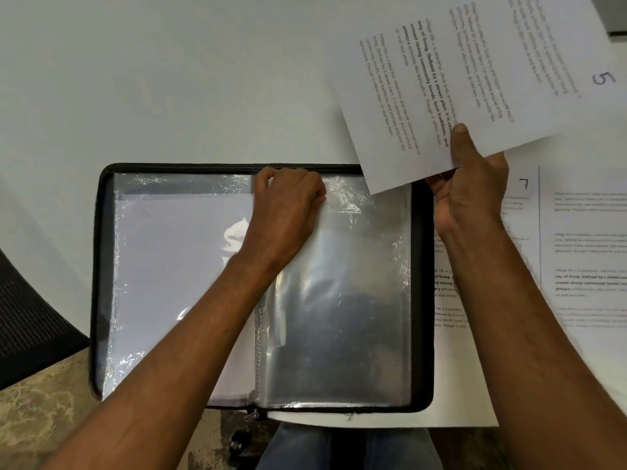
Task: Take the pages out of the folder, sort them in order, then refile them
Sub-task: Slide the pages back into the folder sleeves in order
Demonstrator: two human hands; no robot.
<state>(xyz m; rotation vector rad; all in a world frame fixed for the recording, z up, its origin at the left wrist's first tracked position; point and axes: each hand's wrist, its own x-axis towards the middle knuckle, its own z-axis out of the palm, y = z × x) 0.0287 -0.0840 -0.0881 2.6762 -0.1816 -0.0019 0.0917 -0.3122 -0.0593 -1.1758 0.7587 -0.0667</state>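
A black zip folder [422, 300] lies open on the white table, showing clear plastic sleeves. The left sleeve [169, 266] has a white page inside; the right sleeve [339, 300] looks see-through with nothing in it. My left hand [288, 205] pinches the top edge of a sleeve near the spine. My right hand [468, 184] holds up a printed page marked 5 [475, 79] by its lower edge, above the folder's top right corner. A page marked 7 [522, 212] lies on the table right of the folder, partly under my right arm.
Another printed page [587, 249] lies at the far right, overlapping the page marked 7. The white table [169, 79] stretches behind the folder. A dark mesh chair [30, 320] stands at the left. Patterned floor and my knees show below the table edge.
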